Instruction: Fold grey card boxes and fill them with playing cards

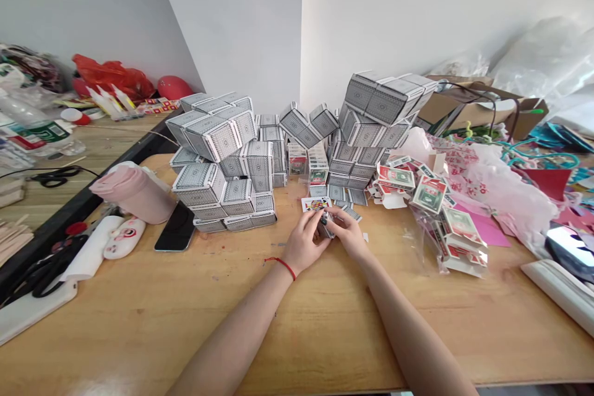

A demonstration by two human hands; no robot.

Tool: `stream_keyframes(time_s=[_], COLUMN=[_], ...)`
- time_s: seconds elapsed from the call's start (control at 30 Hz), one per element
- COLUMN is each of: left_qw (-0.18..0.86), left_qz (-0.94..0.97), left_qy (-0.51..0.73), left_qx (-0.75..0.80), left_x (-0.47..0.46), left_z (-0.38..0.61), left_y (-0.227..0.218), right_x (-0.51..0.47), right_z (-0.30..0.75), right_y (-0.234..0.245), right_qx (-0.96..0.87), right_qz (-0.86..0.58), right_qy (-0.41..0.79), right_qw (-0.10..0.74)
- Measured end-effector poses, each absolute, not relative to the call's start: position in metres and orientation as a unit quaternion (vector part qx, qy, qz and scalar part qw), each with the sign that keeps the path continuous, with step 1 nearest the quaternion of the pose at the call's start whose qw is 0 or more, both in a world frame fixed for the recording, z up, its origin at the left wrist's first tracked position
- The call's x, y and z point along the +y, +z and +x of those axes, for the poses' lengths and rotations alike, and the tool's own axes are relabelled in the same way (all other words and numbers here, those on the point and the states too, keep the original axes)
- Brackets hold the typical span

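Observation:
My left hand [304,241], with a red string at the wrist, and my right hand [347,234] meet low over the middle of the table [320,315]. Between their fingers is a small grey-patterned playing card piece [326,230], mostly covered, so its exact shape is unclear. Just beyond my fingers a face-up playing card [316,203] lies flat. Loose grey-backed cards [352,197] lie beside it. Blocks folded from grey-backed cards are stacked at the left [223,179] and at the right [366,130]. A V-shaped pair of blocks [309,127] stands between the stacks.
Two rows of red card boxes [318,167] stand behind the cards. Opened card boxes [429,193] and plastic bags [492,179] crowd the right. A phone [175,227], a pink roll [134,192] and a white power strip [37,310] lie at the left.

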State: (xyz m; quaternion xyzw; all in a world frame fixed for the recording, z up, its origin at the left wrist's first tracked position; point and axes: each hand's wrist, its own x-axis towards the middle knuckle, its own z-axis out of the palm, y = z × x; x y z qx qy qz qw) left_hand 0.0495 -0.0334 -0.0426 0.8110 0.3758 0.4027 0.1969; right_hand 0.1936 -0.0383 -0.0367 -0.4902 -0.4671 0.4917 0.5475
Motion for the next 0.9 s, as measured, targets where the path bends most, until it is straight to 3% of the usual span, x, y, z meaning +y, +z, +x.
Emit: stream_keyframes(time_s=[0.43, 0.9], left_qw=[0.235, 0.198], left_qz=[0.798, 0.811], left_qy=[0.411, 0.413], left_qx=[0.372, 0.363], left_x=[-0.0346, -0.0356], left_z=[0.0488, 0.05], left_y=[-0.0368, -0.0422], right_x=[-0.039, -0.0379], right_z=[0.1952, 0.1964], right_y=[-0.0352, -0.0402], right_qx=[-0.47, -0.463], right_qz=[-0.462, -0.45], right_qy=[0.53, 0.524], right_qw=[0.534, 0.555])
